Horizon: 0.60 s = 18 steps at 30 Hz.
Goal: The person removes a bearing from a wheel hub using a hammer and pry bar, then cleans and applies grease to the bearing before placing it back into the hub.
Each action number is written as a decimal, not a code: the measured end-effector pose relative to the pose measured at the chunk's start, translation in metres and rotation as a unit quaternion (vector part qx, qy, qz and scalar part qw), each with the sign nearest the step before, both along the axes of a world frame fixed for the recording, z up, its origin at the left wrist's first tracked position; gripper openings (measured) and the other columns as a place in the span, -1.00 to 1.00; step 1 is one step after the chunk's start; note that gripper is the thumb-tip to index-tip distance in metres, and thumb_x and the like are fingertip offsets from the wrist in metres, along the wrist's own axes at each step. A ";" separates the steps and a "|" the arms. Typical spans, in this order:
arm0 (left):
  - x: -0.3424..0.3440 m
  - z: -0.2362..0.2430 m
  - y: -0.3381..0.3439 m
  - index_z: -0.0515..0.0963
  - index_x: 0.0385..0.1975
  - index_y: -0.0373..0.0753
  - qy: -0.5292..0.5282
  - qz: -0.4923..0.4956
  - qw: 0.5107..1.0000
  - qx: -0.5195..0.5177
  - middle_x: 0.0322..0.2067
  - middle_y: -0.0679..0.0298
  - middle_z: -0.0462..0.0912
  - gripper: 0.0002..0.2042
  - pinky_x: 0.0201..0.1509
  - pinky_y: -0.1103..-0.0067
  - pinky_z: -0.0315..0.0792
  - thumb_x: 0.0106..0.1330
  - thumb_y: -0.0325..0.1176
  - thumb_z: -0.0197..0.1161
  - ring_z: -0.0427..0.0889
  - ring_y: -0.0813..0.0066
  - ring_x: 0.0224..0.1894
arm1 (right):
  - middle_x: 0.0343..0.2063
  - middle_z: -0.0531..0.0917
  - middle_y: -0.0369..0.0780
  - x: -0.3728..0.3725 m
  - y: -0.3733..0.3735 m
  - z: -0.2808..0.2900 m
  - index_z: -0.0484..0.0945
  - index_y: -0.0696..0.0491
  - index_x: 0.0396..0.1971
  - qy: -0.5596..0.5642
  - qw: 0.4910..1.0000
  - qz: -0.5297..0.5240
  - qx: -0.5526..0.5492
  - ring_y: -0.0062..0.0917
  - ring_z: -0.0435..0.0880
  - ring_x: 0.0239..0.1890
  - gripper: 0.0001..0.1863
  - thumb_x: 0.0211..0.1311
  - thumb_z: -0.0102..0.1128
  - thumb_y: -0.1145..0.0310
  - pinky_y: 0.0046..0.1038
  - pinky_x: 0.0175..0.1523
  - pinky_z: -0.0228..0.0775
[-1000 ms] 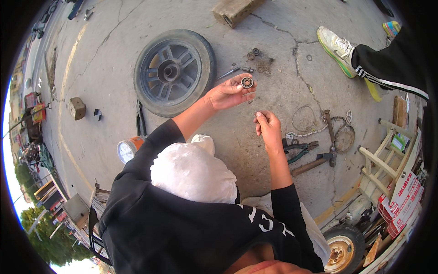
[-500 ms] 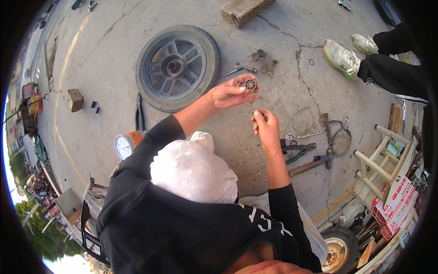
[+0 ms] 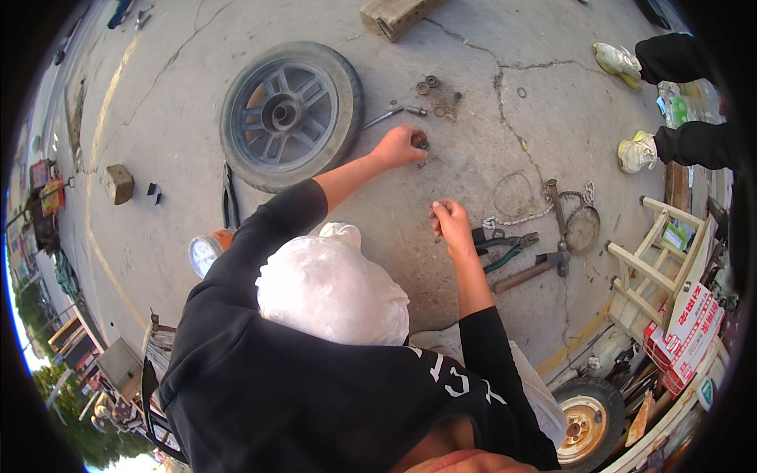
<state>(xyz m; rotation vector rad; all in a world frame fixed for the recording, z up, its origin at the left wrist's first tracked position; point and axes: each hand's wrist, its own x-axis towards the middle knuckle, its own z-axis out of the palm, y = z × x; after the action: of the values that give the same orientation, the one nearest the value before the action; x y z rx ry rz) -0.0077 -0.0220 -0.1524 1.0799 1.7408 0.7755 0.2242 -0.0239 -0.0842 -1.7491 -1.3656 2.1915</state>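
My left hand (image 3: 402, 146) is closed on a small round metal bearing (image 3: 423, 145), low over the concrete right of a grey spoked wheel with tyre (image 3: 339, 112). Beside it lie a metal rod (image 3: 383, 117) and small rings (image 3: 430, 81). My right hand (image 3: 448, 221) has its fingers curled with thumb and fingertips together; I cannot make out what, if anything, is between them. Near it are green-handled pliers (image 3: 512, 251), a wire loop (image 3: 511, 193), a chain (image 3: 532, 217) and two hammers (image 3: 524, 280).
Another person's shoes (image 3: 635, 154) are at the upper right. A wooden block (image 3: 394, 20) is at the top, a smaller block (image 3: 118, 183) and a tub (image 3: 205, 254) at left. A cream ladder (image 3: 654, 272) and a rusty-rimmed wheel (image 3: 603, 430) are at right.
My left hand has turned palm-down with the bearing and lowered toward the ground. The other person's feet have stepped back to the right. My right hand has moved only slightly.
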 end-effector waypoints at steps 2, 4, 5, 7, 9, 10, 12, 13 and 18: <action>0.004 -0.007 -0.001 0.55 -0.02 -0.28 0.073 0.026 0.993 0.087 -0.24 0.10 0.60 -0.47 0.03 0.43 0.46 -0.06 -0.28 0.48 0.58 0.23 -0.11 | -0.47 0.56 -0.26 0.002 -0.002 -0.002 0.51 0.20 -0.26 -0.013 1.000 0.000 0.000 -0.68 0.43 -0.63 -0.76 0.39 0.04 0.31 -0.57 -0.54 0.27; 0.006 -0.005 -0.004 0.56 -0.07 -0.28 0.065 0.056 0.990 0.109 -0.24 0.12 0.59 -0.50 0.01 0.39 0.46 -0.05 -0.26 0.49 0.57 0.19 -0.12 | -0.47 0.57 -0.26 0.006 -0.003 -0.005 0.51 0.19 -0.25 -0.009 1.000 0.002 -0.004 -0.68 0.44 -0.61 -0.77 0.39 0.03 0.30 -0.56 -0.54 0.28; 0.006 -0.004 -0.008 0.56 -0.09 -0.28 0.061 0.071 0.988 0.120 -0.24 0.12 0.58 -0.51 -0.01 0.38 0.46 -0.04 -0.25 0.49 0.57 0.17 -0.13 | -0.47 0.57 -0.27 0.007 -0.004 -0.007 0.52 0.19 -0.25 -0.006 1.000 0.003 -0.007 -0.68 0.44 -0.61 -0.77 0.39 0.03 0.30 -0.56 -0.53 0.28; 0.008 0.002 -0.011 0.57 -0.13 -0.26 0.094 0.054 0.990 0.094 -0.26 0.14 0.56 -0.54 -0.05 0.37 0.46 -0.04 -0.23 0.50 0.56 0.19 -0.16 | -0.48 0.57 -0.27 0.010 0.000 -0.008 0.52 0.19 -0.23 -0.017 1.000 0.012 0.002 -0.68 0.45 -0.60 -0.76 0.39 0.05 0.29 -0.55 -0.53 0.30; 0.009 0.014 -0.022 0.59 -0.19 -0.25 0.128 0.029 0.988 0.079 -0.33 0.17 0.52 -0.61 -0.12 0.40 0.45 -0.01 -0.25 0.49 0.54 0.24 -0.25 | -0.47 0.57 -0.28 0.010 0.004 -0.009 0.52 0.18 -0.21 -0.018 0.999 0.036 0.027 -0.67 0.46 -0.60 -0.75 0.39 0.06 0.27 -0.55 -0.53 0.31; 0.012 0.021 -0.027 0.61 -0.22 -0.25 0.138 0.010 0.987 0.083 -0.38 0.19 0.50 -0.66 -0.18 0.44 0.45 0.01 -0.28 0.48 0.53 0.30 -0.31 | -0.47 0.57 -0.28 0.009 0.010 -0.005 0.52 0.18 -0.21 -0.023 0.997 0.051 0.052 -0.67 0.47 -0.60 -0.74 0.39 0.07 0.26 -0.55 -0.52 0.32; 0.014 0.017 -0.046 0.63 -0.29 -0.26 0.102 -0.009 0.994 0.045 -0.45 0.19 0.47 -0.80 -0.22 0.47 0.42 0.14 -0.33 0.38 0.51 0.33 -0.35 | -0.43 0.58 -0.29 0.018 0.029 0.008 0.51 0.19 -0.18 -0.017 0.997 0.042 0.062 -0.67 0.49 -0.58 -0.71 0.40 0.09 0.23 -0.56 -0.51 0.35; 0.017 0.005 -0.058 0.64 -0.22 -0.23 0.084 0.010 0.991 0.102 -0.44 0.20 0.47 -0.80 -0.19 0.47 0.43 0.14 -0.41 0.32 0.51 0.31 -0.34 | -0.43 0.59 -0.29 0.025 0.043 0.006 0.51 0.18 -0.18 0.011 0.998 -0.001 0.056 -0.67 0.51 -0.56 -0.72 0.40 0.09 0.24 -0.57 -0.50 0.37; 0.035 0.036 -0.073 0.54 0.00 -0.21 0.066 -0.109 0.988 0.092 -0.22 0.09 0.41 -0.49 0.09 0.40 0.34 -0.04 -0.70 0.11 0.41 0.11 -0.08 | -0.45 0.65 -0.15 0.121 0.148 0.017 0.56 0.17 -0.26 -0.117 0.957 0.068 0.257 -0.39 0.65 -0.43 -0.70 0.29 0.15 0.20 -0.33 -0.33 0.47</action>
<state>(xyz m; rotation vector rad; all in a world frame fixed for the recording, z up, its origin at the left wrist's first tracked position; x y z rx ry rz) 0.0273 -0.0948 -0.1166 1.4488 1.6478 0.7520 0.3449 0.1240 -0.0669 -1.7777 -1.9386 1.5017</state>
